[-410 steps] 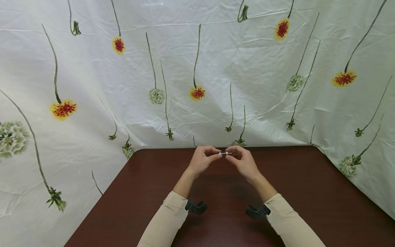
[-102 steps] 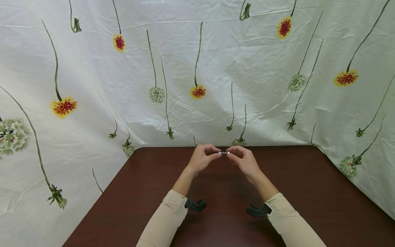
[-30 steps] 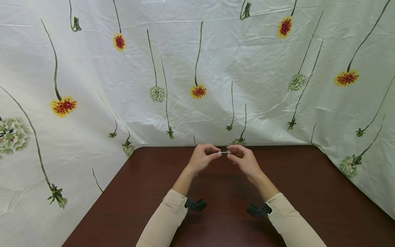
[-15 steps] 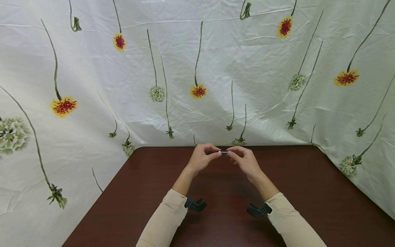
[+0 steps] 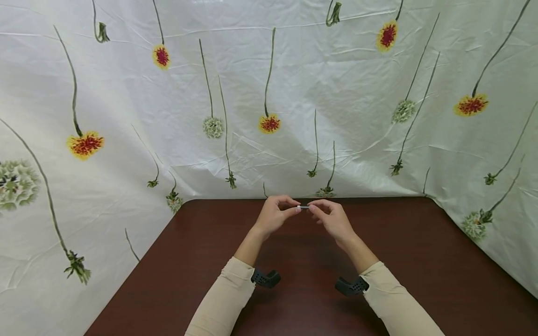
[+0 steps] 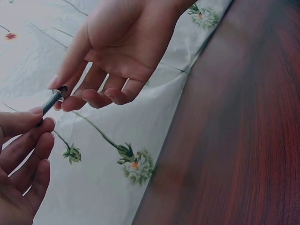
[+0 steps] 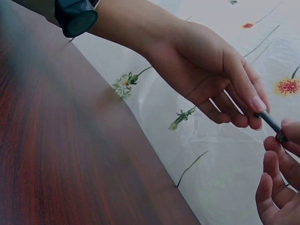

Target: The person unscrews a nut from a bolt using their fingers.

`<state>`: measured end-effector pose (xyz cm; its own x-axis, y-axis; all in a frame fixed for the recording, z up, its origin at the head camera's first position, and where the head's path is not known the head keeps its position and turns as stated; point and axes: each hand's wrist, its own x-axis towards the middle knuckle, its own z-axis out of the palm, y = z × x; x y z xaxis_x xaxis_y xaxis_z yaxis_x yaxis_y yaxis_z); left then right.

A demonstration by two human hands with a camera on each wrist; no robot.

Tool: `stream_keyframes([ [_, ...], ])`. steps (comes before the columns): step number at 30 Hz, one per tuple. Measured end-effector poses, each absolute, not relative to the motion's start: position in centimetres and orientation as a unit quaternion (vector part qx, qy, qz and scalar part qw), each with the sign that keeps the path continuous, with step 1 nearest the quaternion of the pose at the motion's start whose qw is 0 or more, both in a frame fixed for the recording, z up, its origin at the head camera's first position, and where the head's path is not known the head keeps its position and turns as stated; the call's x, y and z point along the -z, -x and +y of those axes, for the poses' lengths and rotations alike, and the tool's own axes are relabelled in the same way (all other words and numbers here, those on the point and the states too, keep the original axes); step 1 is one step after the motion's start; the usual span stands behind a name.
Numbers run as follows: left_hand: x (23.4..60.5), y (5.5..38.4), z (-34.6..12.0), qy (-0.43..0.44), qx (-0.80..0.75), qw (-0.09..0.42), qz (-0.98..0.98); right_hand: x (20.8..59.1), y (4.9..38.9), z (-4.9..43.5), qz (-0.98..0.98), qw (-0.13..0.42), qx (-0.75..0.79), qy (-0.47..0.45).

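Observation:
A small metal bolt [image 5: 304, 207] lies level between the two hands, held up above the far side of the table. My left hand [image 5: 272, 218] pinches its left end between thumb and fingertips; those fingers cover that end. At the other end sits a nut [image 7: 281, 136], around which the thumb and forefinger of my right hand [image 5: 336, 224] close. Bare thread [image 6: 49, 103] shows between the two grips in the left wrist view. The right hand's remaining fingers [image 6: 117, 96] are loosely bent, away from the bolt.
The dark red-brown table [image 5: 294, 289] stretches below both forearms. Behind it hangs a pale cloth [image 5: 244, 84] printed with flowers, meeting the table's far edge. Black wrist devices [image 5: 266, 279] are strapped to both wrists.
The nut stands farther from the left hand than 13.7 s ago. One second ago the right fingers were spread around the visible nut; now they close over it. The left hand stays nearly still.

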<state>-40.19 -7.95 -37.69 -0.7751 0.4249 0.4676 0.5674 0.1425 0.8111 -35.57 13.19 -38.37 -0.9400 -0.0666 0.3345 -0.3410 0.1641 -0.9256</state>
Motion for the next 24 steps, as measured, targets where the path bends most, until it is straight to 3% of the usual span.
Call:
stream_keyframes([
  [24, 37.78, 40.26, -8.03, 0.333, 0.567, 0.067, -0.750, 38.47, 35.56, 13.18, -0.755, 0.121, -0.625, -0.157],
])
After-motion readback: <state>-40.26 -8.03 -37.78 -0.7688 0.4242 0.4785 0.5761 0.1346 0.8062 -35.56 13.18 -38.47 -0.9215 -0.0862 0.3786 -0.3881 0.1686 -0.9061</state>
